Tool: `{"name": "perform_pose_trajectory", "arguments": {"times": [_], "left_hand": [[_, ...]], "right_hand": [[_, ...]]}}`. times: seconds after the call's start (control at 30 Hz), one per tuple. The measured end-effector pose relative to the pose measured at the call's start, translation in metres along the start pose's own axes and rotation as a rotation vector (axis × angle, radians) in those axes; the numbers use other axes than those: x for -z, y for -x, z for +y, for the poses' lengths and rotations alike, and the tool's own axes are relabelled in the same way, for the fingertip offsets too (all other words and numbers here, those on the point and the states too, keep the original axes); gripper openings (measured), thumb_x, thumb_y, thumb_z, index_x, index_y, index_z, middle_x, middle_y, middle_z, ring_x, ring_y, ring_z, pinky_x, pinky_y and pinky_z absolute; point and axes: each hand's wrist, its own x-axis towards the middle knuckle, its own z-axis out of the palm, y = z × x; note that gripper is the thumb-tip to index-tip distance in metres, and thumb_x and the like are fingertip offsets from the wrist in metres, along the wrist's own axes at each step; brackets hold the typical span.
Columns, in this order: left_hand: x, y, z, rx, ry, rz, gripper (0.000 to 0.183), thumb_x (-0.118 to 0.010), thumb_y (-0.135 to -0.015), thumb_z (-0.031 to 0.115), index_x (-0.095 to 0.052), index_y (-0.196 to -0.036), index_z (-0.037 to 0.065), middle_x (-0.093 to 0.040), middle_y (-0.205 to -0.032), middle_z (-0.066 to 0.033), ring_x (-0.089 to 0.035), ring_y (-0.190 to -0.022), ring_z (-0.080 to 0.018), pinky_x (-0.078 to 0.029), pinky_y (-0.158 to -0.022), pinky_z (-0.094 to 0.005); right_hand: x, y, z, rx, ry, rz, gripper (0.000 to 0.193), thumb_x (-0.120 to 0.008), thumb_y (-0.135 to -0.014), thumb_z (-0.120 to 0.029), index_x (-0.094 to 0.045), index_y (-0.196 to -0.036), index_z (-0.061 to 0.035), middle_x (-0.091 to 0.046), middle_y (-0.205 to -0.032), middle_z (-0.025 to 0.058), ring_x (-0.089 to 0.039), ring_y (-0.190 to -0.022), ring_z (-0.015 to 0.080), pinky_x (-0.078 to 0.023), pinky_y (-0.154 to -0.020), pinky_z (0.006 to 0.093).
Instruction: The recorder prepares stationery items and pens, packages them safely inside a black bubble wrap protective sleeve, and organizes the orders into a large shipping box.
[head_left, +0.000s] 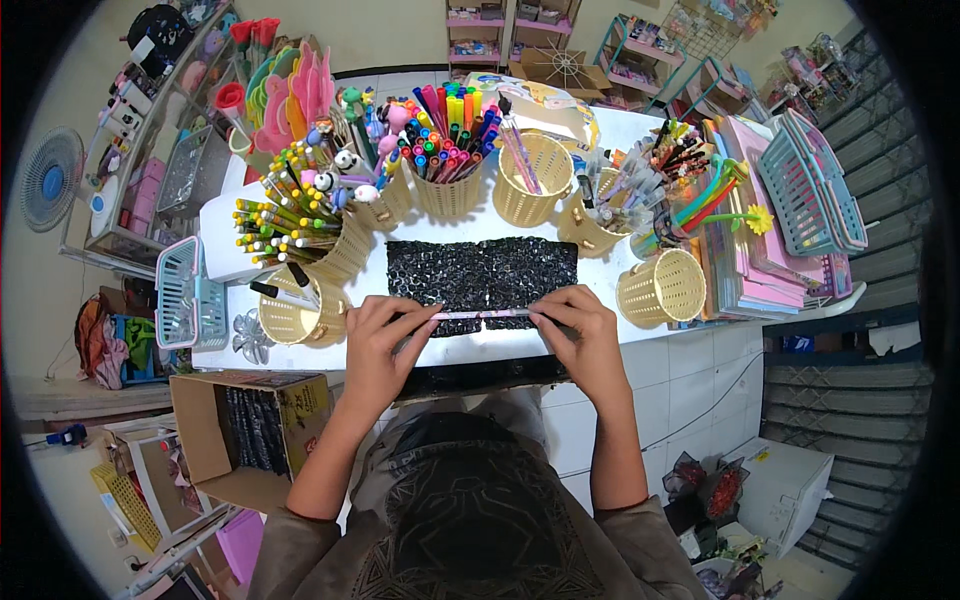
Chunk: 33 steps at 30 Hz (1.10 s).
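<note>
Right, you've got the slim pale stick stretched level between both hands, over the near part of the black bubble wrap on the table. Your left hand is pinching one end, and your right hand grips the other, thumb against fingers. Light, even pressure should serve best: stick parallel to the wrap's near edge, both ends at one height, the sheet lying flat underneath. And around you, what a spread! Coloured markers crowd one cream basket beyond the wrap; pencils pack another to the left. Beside that, black-capped markers lean in a nearer basket, while a few slim pens stand in the central one. Lower left, a cardboard box holds dark, shiny material.
</note>
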Motion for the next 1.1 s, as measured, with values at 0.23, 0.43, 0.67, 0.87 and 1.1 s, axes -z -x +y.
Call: {"name": "perform_pose_trajectory", "arguments": {"times": [0.23,0.43,0.67,0.87,1.1], "left_hand": [[0.003,-0.003,0.015,-0.026,-0.130,0.041,0.027,-0.086,-0.090,0.012,-0.088,-0.116,0.015,-0.074,-0.115,-0.0017,-0.065,-0.108,-0.0239,-0.041,-0.093,-0.0408],[0.011,-0.006,0.037,0.061,-0.108,-0.009,0.029,-0.083,-0.091,0.012,-0.085,-0.120,0.008,-0.073,-0.117,-0.0089,-0.065,-0.116,-0.0308,-0.046,-0.100,-0.0439],[-0.003,-0.027,0.085,0.118,0.116,0.101,0.030,-0.084,-0.089,0.006,-0.082,-0.119,0.003,-0.073,-0.112,-0.0123,-0.069,-0.107,-0.0330,-0.052,-0.096,-0.0426],[-0.026,-0.079,0.129,-0.050,0.233,0.114,0.027,-0.087,-0.088,0.001,-0.083,-0.114,0.002,-0.075,-0.107,-0.0135,-0.074,-0.104,-0.0290,-0.057,-0.092,-0.0379],[-0.047,-0.131,0.163,-0.202,0.045,0.166,0.034,-0.088,-0.089,0.013,-0.082,-0.122,0.008,-0.074,-0.121,-0.0093,-0.068,-0.117,-0.0308,-0.050,-0.101,-0.0435]], "right_hand": [[0.005,-0.006,0.003,0.041,0.019,-0.049,0.016,-0.083,-0.090,0.001,-0.084,-0.106,0.0018,-0.077,-0.100,0.0125,-0.071,-0.097,0.0329,-0.058,-0.086,0.0428],[0.011,-0.006,0.006,0.134,0.050,-0.028,0.028,-0.086,-0.088,-0.002,-0.082,-0.116,-0.0005,-0.076,-0.107,0.0134,-0.070,-0.102,0.0355,-0.058,-0.091,0.0438],[0.076,-0.005,-0.032,0.190,-0.060,-0.031,0.022,-0.087,-0.092,-0.005,-0.081,-0.113,0.0002,-0.079,-0.109,0.0115,-0.076,-0.101,0.0311,-0.061,-0.086,0.0406],[0.122,-0.032,-0.033,0.247,0.035,0.089,0.018,-0.082,-0.097,-0.005,-0.078,-0.113,0.0014,-0.076,-0.107,0.0160,-0.076,-0.098,0.0352,-0.061,-0.085,0.0437],[0.125,-0.060,-0.011,0.130,0.139,0.150,0.027,-0.074,-0.102,-0.006,-0.075,-0.127,0.0043,-0.073,-0.117,0.0241,-0.075,-0.101,0.0450,-0.061,-0.087,0.0497]]}}
